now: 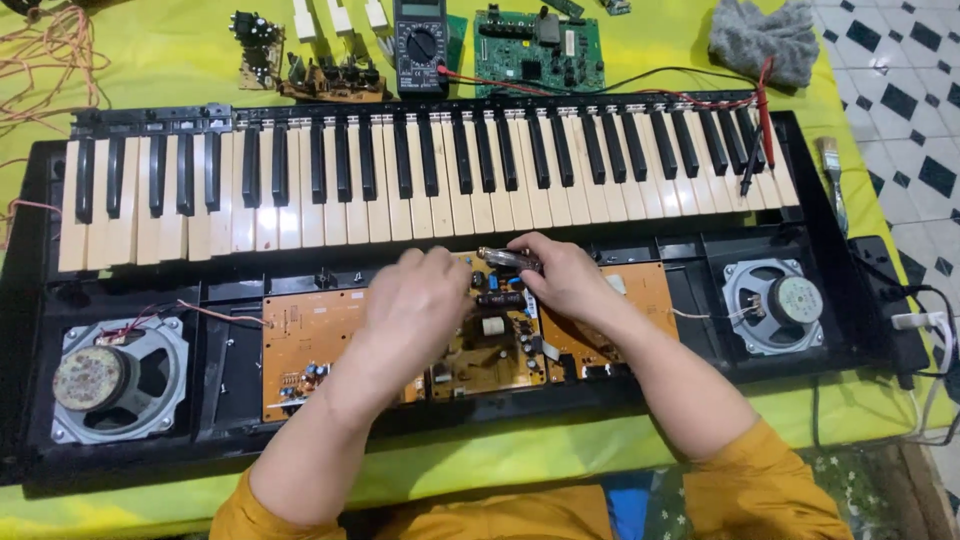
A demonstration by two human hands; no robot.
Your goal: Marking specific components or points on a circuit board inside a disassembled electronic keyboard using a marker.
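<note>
An opened electronic keyboard (430, 170) lies on a yellow-green cloth, its keys at the far side and its orange circuit boards (310, 350) exposed near me. My left hand (415, 305) rests fingers-down on the middle board (495, 355). My right hand (565, 275) grips a screwdriver with a clear handle (505, 258), held level just above that middle board. Both hands sit close together at the keyboard's centre. My sleeves are orange.
Round speakers sit at the left (110, 378) and right (775, 303) ends of the case. A multimeter (420, 45), green circuit board (540, 45), small parts, grey rag (765, 38), a brush (832, 180) and tangled wires (45, 55) lie beyond and beside the keys.
</note>
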